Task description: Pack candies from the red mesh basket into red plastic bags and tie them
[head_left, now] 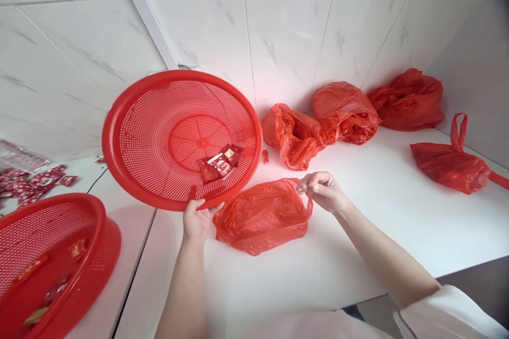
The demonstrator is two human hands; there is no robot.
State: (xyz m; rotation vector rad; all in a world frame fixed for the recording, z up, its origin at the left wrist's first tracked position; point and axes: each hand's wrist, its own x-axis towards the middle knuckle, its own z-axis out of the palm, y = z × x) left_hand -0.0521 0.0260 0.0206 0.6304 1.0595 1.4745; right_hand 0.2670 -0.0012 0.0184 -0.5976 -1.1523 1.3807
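Red plastic bags (260, 217) lie on the white table (389, 196).

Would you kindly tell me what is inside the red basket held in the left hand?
Small, mostly red packets lie bunched low in the red basket; anything beneath them is covered and cannot be seen.

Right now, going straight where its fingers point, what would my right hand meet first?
Likely the open red plastic bag, whose loop handle your right hand seems to hold; the round, perforated red plastic basket lies beyond, though depth is unclear.
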